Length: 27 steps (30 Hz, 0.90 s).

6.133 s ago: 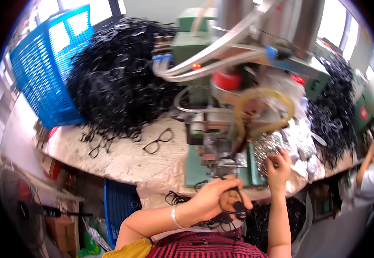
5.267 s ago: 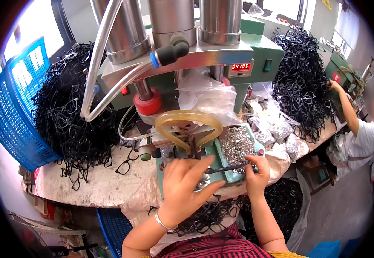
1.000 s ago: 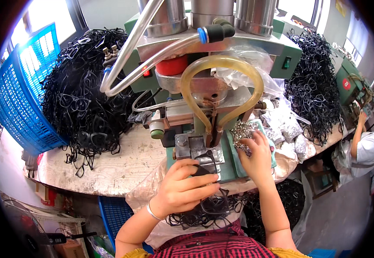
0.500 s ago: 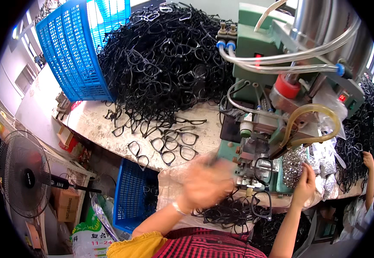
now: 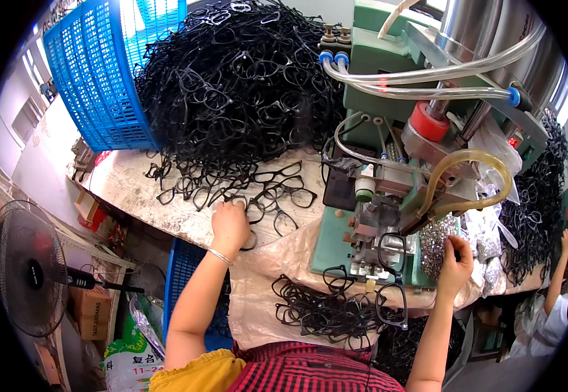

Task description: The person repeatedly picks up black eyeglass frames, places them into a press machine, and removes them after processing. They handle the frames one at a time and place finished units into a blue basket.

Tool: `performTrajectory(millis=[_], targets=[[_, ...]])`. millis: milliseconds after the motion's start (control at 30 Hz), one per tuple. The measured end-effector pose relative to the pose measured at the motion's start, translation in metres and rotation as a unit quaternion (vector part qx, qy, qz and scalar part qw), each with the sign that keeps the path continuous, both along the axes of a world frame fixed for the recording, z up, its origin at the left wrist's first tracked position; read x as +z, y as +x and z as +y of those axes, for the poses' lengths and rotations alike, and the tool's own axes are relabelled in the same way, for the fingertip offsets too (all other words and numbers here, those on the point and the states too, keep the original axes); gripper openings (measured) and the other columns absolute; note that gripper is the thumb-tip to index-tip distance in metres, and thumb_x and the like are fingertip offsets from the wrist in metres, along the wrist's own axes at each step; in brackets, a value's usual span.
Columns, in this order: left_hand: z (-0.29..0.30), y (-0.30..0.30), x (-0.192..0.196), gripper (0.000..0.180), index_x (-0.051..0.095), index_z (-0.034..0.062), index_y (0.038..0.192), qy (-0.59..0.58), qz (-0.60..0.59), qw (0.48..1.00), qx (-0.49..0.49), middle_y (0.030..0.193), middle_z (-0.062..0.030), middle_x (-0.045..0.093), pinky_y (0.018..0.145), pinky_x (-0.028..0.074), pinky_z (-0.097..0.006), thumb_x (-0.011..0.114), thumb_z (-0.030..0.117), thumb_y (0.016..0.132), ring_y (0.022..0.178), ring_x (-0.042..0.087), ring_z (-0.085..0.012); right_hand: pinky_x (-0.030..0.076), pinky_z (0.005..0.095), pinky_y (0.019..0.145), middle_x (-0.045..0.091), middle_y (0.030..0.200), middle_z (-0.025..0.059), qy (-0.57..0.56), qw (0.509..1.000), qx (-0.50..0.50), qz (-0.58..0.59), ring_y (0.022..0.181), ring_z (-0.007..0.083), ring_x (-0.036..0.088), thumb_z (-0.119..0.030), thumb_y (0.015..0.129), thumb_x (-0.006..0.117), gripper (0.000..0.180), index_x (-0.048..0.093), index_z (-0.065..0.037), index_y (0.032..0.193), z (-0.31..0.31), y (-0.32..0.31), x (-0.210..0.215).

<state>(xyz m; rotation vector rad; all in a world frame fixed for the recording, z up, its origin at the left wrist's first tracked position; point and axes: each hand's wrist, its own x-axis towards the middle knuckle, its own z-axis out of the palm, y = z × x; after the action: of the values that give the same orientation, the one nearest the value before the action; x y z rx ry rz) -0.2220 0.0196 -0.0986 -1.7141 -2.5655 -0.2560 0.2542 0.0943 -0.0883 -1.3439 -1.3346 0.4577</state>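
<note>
On the worktable's left part, my left hand [image 5: 230,225] has its fingers curled down onto a black glasses frame [image 5: 250,240] at the near edge of a scattered group; the fingertips are partly hidden. My right hand [image 5: 456,261] is raised beside a heap of tiny shiny metal parts [image 5: 437,245], thumb and fingers pinched together. Whatever the pinch holds is too small to name. Left of that hand, a black glasses frame [image 5: 388,304] hangs upright at the front of the green press machine [image 5: 336,238], one lens rim up by its metal fixture.
A big pile of black glasses frames [image 5: 245,98] rises behind, beside a tipped blue basket [image 5: 98,85]. More frames [image 5: 323,310] lie by my lap. Another blue crate [image 5: 179,281] stands below the table edge, a fan [image 5: 29,264] farther left. Another person's arm [image 5: 561,261] shows far right.
My left hand has moved left from the front of the machine to the scattered frames. My right hand stays near the metal parts, slightly lower left in view. The view has shifted slightly.
</note>
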Motion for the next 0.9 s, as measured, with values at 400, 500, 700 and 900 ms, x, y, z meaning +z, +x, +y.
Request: performTrajectory(millis=[400,500,700,900], targets=[[-0.007,-0.023,0.051,0.013,0.059,-0.0025,0.092,0.026,-0.566,0.823,0.018,0.087,-0.0091,0.067,0.062,0.058,-0.028,0.059,0.01,0.092,0.08,0.067,-0.0152,0.046,0.0221,0.081,0.065,0.095,0.0029,-0.012,0.989,-0.017,0.144,0.087,0.0096,0.06,0.001,0.094,0.061,0.014,0.065,0.002,0.107,-0.069,0.028,-0.003],[-0.006,0.014,0.049,0.009,0.052,0.002,0.09,0.128,-0.511,0.85,-0.022,0.087,-0.0093,0.065,0.055,0.057,-0.025,0.05,0.008,0.097,0.079,0.066,-0.0137,0.047,0.023,0.082,0.066,0.097,0.0037,-0.023,0.99,0.031,0.132,0.089,0.0097,0.06,0.003,0.09,0.065,0.015,0.066,0.003,0.105,-0.054,-0.001,0.024],[0.011,0.064,0.032,0.012,0.05,0.0094,0.088,0.289,-0.626,0.724,0.007,0.073,-0.0029,0.058,0.038,0.034,-0.02,0.058,0.014,0.096,0.048,0.051,-0.0079,0.049,0.0285,0.078,0.069,0.089,0.0093,0.07,0.984,0.163,0.026,0.083,0.0177,0.064,0.004,0.081,0.067,0.011,0.069,0.002,0.091,-0.014,-0.076,0.07],[-0.001,0.081,0.0,0.008,0.056,0.0069,0.103,0.366,-0.712,0.6,-0.012,0.091,-0.0057,0.061,0.064,0.054,-0.029,0.057,0.013,0.1,0.076,0.064,-0.0181,0.051,0.0311,0.08,0.068,0.096,0.011,0.056,0.983,0.131,0.115,0.089,0.0187,0.065,0.002,0.077,0.075,0.033,0.063,0.002,0.108,-0.027,-0.104,0.063]])
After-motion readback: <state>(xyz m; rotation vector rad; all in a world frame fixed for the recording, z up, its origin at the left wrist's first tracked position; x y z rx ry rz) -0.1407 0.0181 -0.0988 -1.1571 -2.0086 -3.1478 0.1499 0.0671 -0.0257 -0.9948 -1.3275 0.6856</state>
